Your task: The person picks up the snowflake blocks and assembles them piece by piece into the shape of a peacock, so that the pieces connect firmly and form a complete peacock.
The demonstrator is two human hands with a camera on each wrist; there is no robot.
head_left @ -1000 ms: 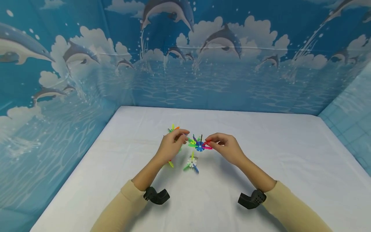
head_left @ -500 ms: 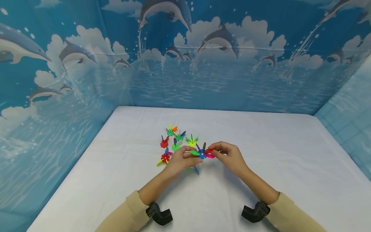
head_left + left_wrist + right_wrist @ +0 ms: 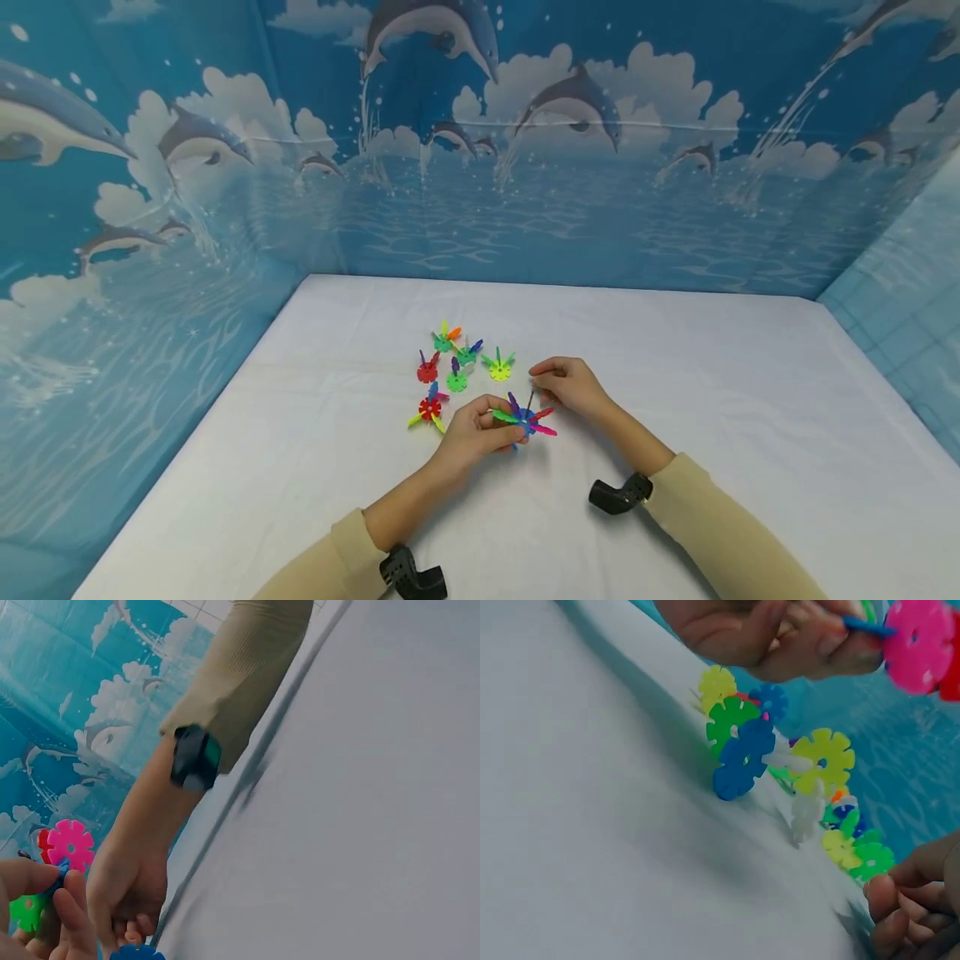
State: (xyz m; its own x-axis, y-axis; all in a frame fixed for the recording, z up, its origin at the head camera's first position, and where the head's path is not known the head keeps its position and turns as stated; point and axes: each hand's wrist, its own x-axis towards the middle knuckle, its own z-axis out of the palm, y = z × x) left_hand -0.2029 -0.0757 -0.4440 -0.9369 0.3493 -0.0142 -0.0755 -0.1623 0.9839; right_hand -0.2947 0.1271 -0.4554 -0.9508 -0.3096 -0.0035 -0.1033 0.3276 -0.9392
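My left hand (image 3: 476, 433) pinches a cluster of interlocking plastic flower discs (image 3: 527, 421). Its blue hub disc carries green, purple, black, red and pink discs; the pink disc (image 3: 919, 645) shows large in the right wrist view. Just beyond the cluster hovers my right hand (image 3: 573, 385), fingers loosely bent near the upright black disc, with nothing visible between them. In the right wrist view its fingertips (image 3: 881, 896) sit at the lower right, apart from the cluster. Under my left hand stands another cluster, mostly hidden in the head view; its blue disc (image 3: 746, 757) shows in the right wrist view.
Several finished-looking disc clusters stand to the left and beyond: a red one (image 3: 430, 408), another red one (image 3: 427, 369), a green one (image 3: 457, 380) and a yellow one (image 3: 499, 368). White cloth (image 3: 675, 400) covers the table; a dolphin-print curtain (image 3: 570, 217) hangs behind.
My left hand has taken hold of the blue-hubbed cluster and brought it nearer to me. My right hand has let go of its red disc and moved slightly up and away.
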